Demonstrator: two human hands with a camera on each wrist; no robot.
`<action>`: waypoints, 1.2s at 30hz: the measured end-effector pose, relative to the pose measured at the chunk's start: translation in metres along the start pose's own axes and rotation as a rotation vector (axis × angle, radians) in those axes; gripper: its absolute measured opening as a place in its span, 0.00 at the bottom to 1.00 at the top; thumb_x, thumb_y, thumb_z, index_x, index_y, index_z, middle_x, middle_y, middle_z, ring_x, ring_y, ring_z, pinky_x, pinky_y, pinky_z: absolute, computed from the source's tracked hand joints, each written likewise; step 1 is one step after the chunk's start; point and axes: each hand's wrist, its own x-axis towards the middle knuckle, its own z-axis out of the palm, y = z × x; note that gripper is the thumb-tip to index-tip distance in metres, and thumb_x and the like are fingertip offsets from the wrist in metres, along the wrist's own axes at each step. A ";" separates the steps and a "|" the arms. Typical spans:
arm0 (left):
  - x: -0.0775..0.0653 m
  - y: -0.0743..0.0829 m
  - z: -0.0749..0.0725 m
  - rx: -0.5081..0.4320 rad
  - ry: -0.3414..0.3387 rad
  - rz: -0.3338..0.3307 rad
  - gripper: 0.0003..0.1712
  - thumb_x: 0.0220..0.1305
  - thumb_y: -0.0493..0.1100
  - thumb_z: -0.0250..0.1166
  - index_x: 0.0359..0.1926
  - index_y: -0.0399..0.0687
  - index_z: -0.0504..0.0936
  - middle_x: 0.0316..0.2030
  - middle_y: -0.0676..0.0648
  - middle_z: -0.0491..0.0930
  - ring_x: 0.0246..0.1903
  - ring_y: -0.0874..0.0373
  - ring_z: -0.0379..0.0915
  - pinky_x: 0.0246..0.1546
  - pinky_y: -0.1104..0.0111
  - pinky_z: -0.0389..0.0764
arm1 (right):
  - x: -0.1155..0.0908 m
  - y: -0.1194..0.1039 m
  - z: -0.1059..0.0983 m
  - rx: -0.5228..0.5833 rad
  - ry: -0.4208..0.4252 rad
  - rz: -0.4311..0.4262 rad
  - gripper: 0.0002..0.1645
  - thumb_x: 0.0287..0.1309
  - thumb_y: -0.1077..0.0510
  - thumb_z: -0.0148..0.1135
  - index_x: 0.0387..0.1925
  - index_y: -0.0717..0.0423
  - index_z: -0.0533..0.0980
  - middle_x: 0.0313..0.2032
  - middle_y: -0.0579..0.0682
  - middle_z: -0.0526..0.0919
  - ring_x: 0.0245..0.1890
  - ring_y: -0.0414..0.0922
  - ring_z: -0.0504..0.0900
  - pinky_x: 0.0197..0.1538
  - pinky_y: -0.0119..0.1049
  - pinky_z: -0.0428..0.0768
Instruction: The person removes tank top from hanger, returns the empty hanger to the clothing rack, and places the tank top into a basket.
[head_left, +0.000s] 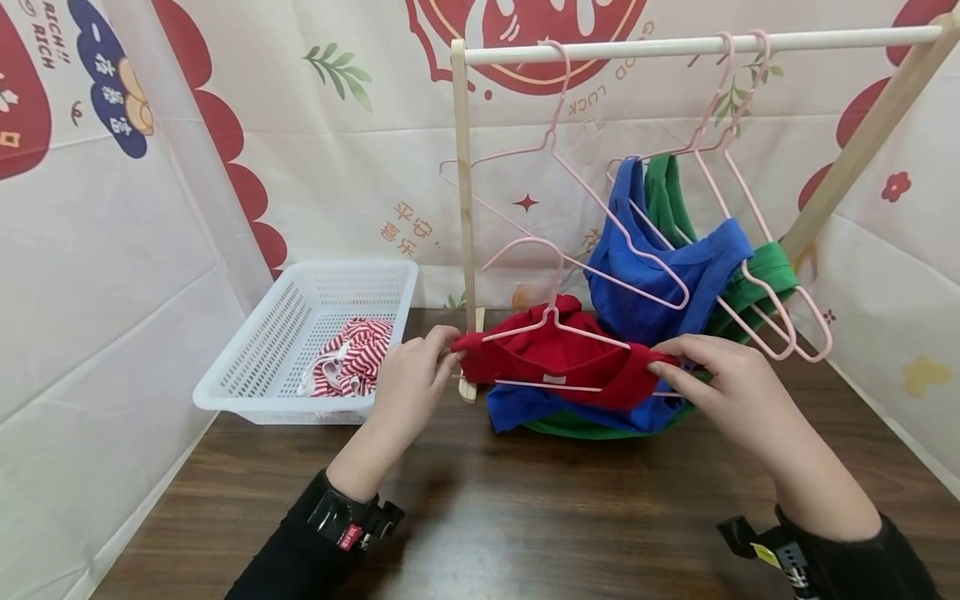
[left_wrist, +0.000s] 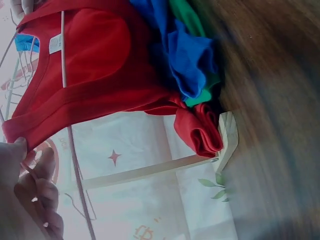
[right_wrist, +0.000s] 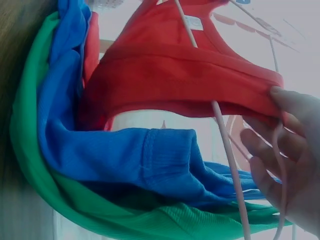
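Note:
A red tank top (head_left: pixel 525 362) hangs on a pink hanger (head_left: pixel 561 271), its shoulder straps over the hanger's two ends. My left hand (head_left: pixel 412 379) pinches the strap at the left end, and my right hand (head_left: pixel 738 392) pinches the one at the right end. The hanger's hook stands up below the rail, apart from it. In the left wrist view, the left thumb lies on the red strap (left_wrist: pixel 50 117) with the wire running past the fingers. A white label (right_wrist: pixel 194 23) shows inside the neckline in the right wrist view.
A white rail (head_left: pixel 675 43) on wooden posts carries a bare pink hanger (head_left: pixel 558 108), plus a blue tank top (head_left: pixel 645 275) and a green one (head_left: pixel 772 267) on hangers behind the red top. To the left, a white basket (head_left: pixel 255 350) holds a red-and-white striped garment (head_left: pixel 363 354).

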 end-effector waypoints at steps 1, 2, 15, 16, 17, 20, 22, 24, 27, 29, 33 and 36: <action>0.000 0.001 -0.001 0.005 0.010 0.011 0.10 0.61 0.48 0.58 0.43 0.54 0.73 0.24 0.54 0.79 0.21 0.63 0.64 0.21 0.66 0.67 | 0.000 0.000 0.000 0.008 0.020 -0.005 0.16 0.46 0.60 0.66 0.39 0.42 0.77 0.33 0.40 0.81 0.32 0.32 0.75 0.34 0.21 0.75; 0.000 0.002 -0.002 0.014 0.018 0.024 0.11 0.61 0.48 0.58 0.43 0.55 0.73 0.24 0.53 0.79 0.19 0.63 0.64 0.19 0.67 0.67 | 0.001 -0.001 0.000 0.016 0.042 -0.013 0.18 0.46 0.61 0.66 0.41 0.43 0.77 0.34 0.41 0.81 0.33 0.33 0.75 0.35 0.19 0.74; 0.001 0.008 -0.008 0.003 0.060 0.209 0.10 0.62 0.50 0.56 0.43 0.57 0.77 0.30 0.53 0.83 0.25 0.61 0.74 0.19 0.68 0.74 | 0.006 -0.006 0.005 0.107 0.120 -0.022 0.17 0.47 0.64 0.64 0.41 0.45 0.78 0.36 0.43 0.81 0.36 0.34 0.75 0.36 0.17 0.72; 0.002 0.008 -0.008 0.005 0.057 0.213 0.10 0.63 0.50 0.55 0.43 0.57 0.77 0.30 0.53 0.83 0.26 0.61 0.74 0.20 0.67 0.75 | 0.006 -0.008 0.006 0.111 0.114 -0.008 0.16 0.48 0.63 0.64 0.41 0.45 0.78 0.36 0.43 0.81 0.36 0.34 0.75 0.36 0.17 0.72; 0.001 0.009 -0.008 0.006 0.052 0.215 0.10 0.63 0.51 0.55 0.43 0.57 0.77 0.30 0.53 0.83 0.27 0.61 0.75 0.20 0.67 0.75 | 0.006 -0.010 0.007 0.114 0.109 0.003 0.16 0.49 0.63 0.63 0.41 0.45 0.78 0.37 0.43 0.81 0.37 0.33 0.75 0.36 0.17 0.72; 0.001 0.010 -0.008 0.016 0.037 0.214 0.10 0.63 0.51 0.54 0.43 0.59 0.77 0.31 0.53 0.83 0.28 0.61 0.75 0.21 0.67 0.75 | 0.008 -0.014 0.009 0.126 0.101 0.024 0.14 0.51 0.62 0.62 0.41 0.45 0.77 0.37 0.43 0.81 0.36 0.33 0.75 0.35 0.17 0.72; 0.001 0.012 -0.007 0.024 0.029 0.212 0.10 0.63 0.51 0.54 0.43 0.59 0.77 0.31 0.54 0.83 0.28 0.61 0.75 0.21 0.67 0.75 | 0.008 -0.017 0.011 0.125 0.105 0.030 0.13 0.51 0.61 0.62 0.41 0.46 0.77 0.37 0.44 0.81 0.36 0.34 0.75 0.35 0.17 0.72; 0.001 0.013 -0.007 0.028 0.024 0.214 0.10 0.63 0.51 0.54 0.43 0.59 0.77 0.30 0.54 0.83 0.28 0.62 0.75 0.20 0.67 0.75 | 0.009 -0.019 0.013 0.127 0.109 0.033 0.12 0.52 0.61 0.62 0.40 0.46 0.77 0.37 0.44 0.81 0.35 0.34 0.75 0.35 0.17 0.72; 0.001 0.015 -0.007 0.029 0.018 0.219 0.10 0.63 0.51 0.54 0.43 0.59 0.77 0.30 0.54 0.83 0.28 0.62 0.74 0.21 0.68 0.75 | 0.011 -0.022 0.015 0.120 0.116 0.034 0.12 0.52 0.60 0.61 0.40 0.47 0.77 0.37 0.44 0.81 0.35 0.34 0.74 0.35 0.16 0.71; 0.001 0.016 -0.007 0.026 0.013 0.222 0.10 0.63 0.51 0.55 0.43 0.59 0.77 0.31 0.54 0.83 0.28 0.62 0.74 0.21 0.68 0.75 | 0.012 -0.024 0.017 0.117 0.116 0.033 0.11 0.53 0.59 0.61 0.40 0.46 0.77 0.37 0.44 0.81 0.35 0.33 0.74 0.35 0.17 0.71; 0.001 0.019 -0.007 0.018 0.004 0.226 0.11 0.62 0.51 0.55 0.44 0.58 0.76 0.32 0.54 0.83 0.29 0.61 0.75 0.23 0.69 0.76 | 0.014 -0.027 0.018 0.114 0.118 0.027 0.12 0.53 0.59 0.61 0.41 0.45 0.77 0.37 0.42 0.81 0.34 0.33 0.74 0.35 0.17 0.72; 0.001 0.020 -0.006 0.014 -0.006 0.226 0.11 0.62 0.51 0.55 0.44 0.58 0.76 0.32 0.54 0.83 0.29 0.62 0.75 0.23 0.70 0.76 | 0.015 -0.029 0.018 0.128 0.123 0.025 0.12 0.53 0.59 0.61 0.40 0.44 0.77 0.36 0.42 0.81 0.33 0.33 0.74 0.34 0.18 0.73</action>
